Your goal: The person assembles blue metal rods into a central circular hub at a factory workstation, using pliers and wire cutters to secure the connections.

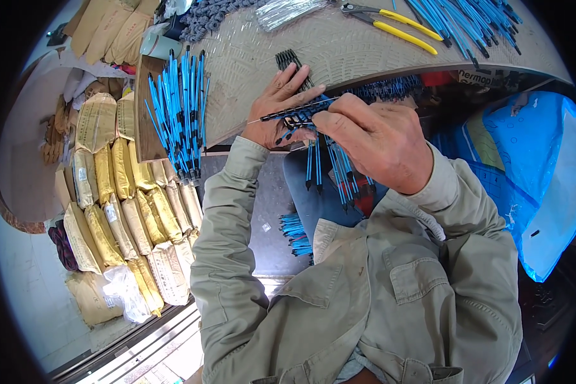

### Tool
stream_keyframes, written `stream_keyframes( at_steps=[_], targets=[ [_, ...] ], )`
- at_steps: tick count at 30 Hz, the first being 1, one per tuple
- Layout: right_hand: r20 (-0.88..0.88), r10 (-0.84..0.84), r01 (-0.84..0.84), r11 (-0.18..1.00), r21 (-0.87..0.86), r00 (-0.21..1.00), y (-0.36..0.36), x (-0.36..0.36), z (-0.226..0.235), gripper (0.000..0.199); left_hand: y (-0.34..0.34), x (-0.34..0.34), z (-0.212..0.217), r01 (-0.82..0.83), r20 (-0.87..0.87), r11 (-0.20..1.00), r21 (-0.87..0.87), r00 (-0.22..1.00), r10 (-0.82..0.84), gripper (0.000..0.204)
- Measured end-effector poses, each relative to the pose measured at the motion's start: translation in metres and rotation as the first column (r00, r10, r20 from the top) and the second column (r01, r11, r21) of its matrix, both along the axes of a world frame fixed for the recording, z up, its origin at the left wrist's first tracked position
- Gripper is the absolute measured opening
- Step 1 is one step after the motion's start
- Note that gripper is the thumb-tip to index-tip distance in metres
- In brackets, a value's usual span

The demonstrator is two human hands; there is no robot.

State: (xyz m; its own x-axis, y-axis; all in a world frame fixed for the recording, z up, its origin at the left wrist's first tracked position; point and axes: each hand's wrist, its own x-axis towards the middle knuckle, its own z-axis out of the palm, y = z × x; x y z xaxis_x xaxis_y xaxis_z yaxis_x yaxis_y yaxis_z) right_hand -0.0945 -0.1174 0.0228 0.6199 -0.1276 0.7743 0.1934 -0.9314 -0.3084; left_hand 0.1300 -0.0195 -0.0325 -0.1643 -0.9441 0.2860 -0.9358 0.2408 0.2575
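My left hand (pixel 278 109) lies at the table's near edge with its fingers spread, over a row of thin black pieces (pixel 290 59). Between its forefinger and thumb, a thin metal needle (pixel 256 120) runs through a row of small black pieces (pixel 288 112). My right hand (pixel 381 137) is closed and pinches the right end of this row between thumb and fingers. Below both hands hang several thin blue rods with black ends (pixel 339 166), over my lap. How they join the row is partly hidden by my fingers.
A bundle of blue rods (pixel 180 115) overhangs the table's left corner. Yellow-handled pliers (pixel 403 29), more blue rods (pixel 464 25) and a clear plastic packet (pixel 291 11) lie on the table (pixel 230 83). Stacked yellow-brown packages (pixel 125 173) stand left; a blue plastic bag (pixel 525 147) is right.
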Motion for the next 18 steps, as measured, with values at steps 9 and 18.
stream_keyframes(
  at_steps=[9,18],
  targets=[
    [0.000,-0.001,0.001,1.000,0.008,1.000,-0.0008,0.0002,-0.0009,0.023,-0.0004,-0.0006,0.0004,0.001,0.005,1.000,-0.001,1.000,-0.001,0.079],
    [-0.011,0.028,-0.028,1.000,-0.001,1.000,0.0007,0.0009,0.0018,0.023,0.0022,-0.0008,0.0007,-0.003,0.029,1.000,0.002,1.000,0.003,0.077]
  ],
)
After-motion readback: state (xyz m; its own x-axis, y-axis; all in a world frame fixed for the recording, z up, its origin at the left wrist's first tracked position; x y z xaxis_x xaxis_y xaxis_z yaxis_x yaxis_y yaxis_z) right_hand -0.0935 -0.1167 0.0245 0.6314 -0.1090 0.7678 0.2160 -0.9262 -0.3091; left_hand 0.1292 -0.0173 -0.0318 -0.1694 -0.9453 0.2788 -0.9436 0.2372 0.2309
